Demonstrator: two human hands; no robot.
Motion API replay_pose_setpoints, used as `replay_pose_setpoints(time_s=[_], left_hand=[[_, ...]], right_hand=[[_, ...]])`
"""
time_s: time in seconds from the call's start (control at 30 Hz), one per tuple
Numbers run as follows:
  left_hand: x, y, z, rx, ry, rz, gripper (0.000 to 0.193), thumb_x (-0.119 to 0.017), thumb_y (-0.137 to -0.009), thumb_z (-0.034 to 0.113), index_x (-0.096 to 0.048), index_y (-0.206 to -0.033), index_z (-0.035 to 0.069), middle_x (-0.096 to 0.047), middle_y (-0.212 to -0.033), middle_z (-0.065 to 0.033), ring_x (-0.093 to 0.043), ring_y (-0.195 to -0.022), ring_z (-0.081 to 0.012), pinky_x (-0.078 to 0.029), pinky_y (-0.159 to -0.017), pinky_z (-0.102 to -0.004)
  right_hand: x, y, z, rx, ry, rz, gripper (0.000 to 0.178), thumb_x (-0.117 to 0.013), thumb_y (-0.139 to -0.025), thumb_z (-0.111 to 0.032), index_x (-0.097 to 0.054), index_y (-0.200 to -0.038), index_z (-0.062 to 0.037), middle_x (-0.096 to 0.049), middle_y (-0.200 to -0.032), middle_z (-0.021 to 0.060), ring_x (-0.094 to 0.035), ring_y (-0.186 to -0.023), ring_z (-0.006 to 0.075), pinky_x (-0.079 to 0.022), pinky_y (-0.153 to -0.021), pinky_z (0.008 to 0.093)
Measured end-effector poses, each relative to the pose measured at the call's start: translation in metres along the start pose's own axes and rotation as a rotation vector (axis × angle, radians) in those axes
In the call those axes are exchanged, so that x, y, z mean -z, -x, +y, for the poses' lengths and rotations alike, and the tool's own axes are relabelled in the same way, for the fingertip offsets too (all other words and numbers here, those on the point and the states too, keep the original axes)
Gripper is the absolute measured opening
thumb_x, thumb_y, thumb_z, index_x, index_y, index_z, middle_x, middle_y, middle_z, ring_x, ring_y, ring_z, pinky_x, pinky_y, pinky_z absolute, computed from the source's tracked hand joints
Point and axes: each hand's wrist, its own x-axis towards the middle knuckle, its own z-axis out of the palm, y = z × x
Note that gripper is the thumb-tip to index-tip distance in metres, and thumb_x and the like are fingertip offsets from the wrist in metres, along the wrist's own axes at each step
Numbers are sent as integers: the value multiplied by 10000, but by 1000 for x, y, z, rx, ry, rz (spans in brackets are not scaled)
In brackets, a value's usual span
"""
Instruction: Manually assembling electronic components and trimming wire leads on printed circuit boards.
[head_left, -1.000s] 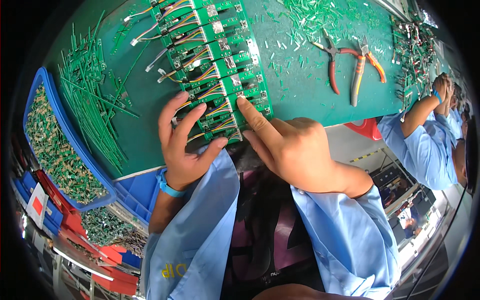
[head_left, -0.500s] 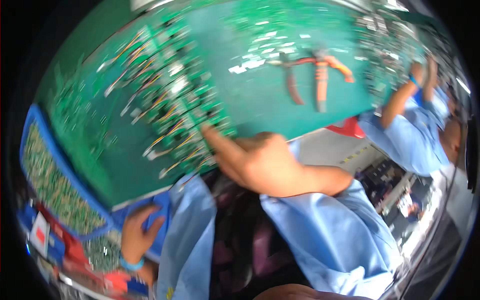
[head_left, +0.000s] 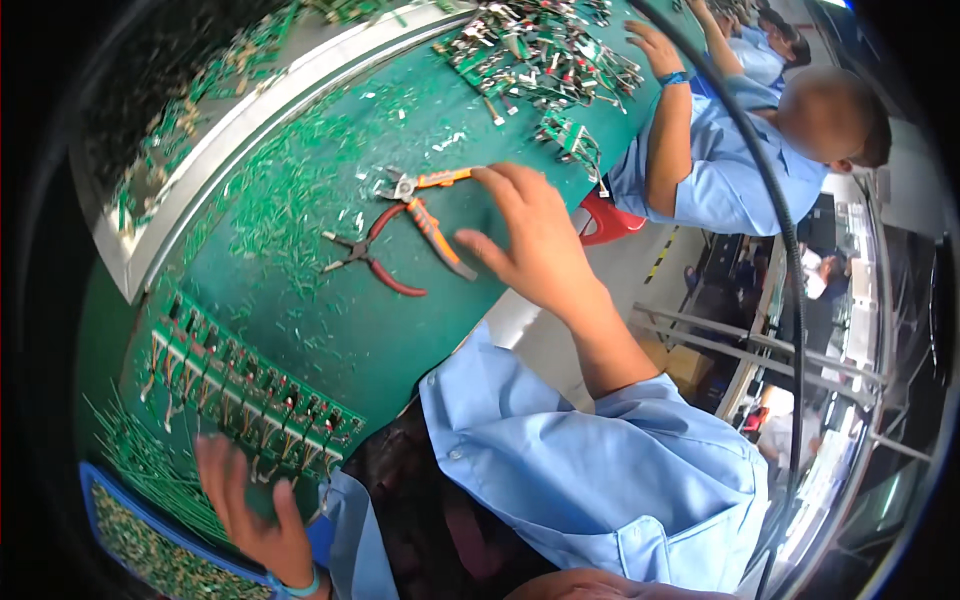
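Observation:
My right hand (head_left: 540, 240) is over the bench, open, its thumb and fingers apart. Its fingertips reach the end of one handle of the orange-and-grey pliers (head_left: 432, 236), whose handles are spread; whether they touch cannot be told. Beside these lie small cutters with dark red handles (head_left: 390, 281). My left hand (head_left: 255, 515), a blue band at its wrist, is open with fingers spread at the near left. It holds nothing and is close to a row of green circuit boards (head_left: 250, 375) with short wires hanging along the near edge.
Green board offcuts (head_left: 290, 180) are strewn across the green bench (head_left: 450, 320). A heap of wired boards (head_left: 540, 50) lies at the far side. A blue-rimmed bin (head_left: 150, 545) of small pieces stands lower left. A co-worker in blue (head_left: 720, 150) sits at right; a black cable (head_left: 785, 230) crosses there.
My right hand has left the row of boards and moved to the orange-and-grey pliers. My left hand has come up near the boards. The view has turned.

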Motion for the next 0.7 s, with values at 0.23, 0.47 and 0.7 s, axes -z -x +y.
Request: replay_pose_setpoints(time_s=[0.23, 0.47, 0.7], left_hand=[[-53, -38, -20, 99, -195, -18, 904, -764, -997, 254, -340, -1785, 127, -174, -1892, -157, -55, -1734, -506, -159, -1362, -676], [-36, -42, -9, 171, -364, -73, 904, -750, -1014, 252, -315, -1797, 134, -148, -1895, -163, -65, -1737, -474, -166, -1375, -627], [-1, -79, 41, 71, -138, 152, 667, -753, -992, 175, -568, -1615, 23, -485, -1733, -225, -363, -1652, -490, -289, -1338, -617]], right_hand=[[-25, 24, 22, -155, -100, 129, 548, -838, -910, -151, -610, -1393, -26, -622, -1475, 219, -624, -1315, 381, -466, -1165, 501], [-39, 11, 54, -166, -36, 98, 327, -817, -902, -188, -635, -1148, -73, -646, -1401, 177, -622, -1230, 355, -425, -1166, 546], [-11, 2, -8, 117, -194, -127, 527, -850, -899, -360, -669, -1286, -51, -581, -1570, 194, -577, -1401, 397, -403, -1203, 582]])
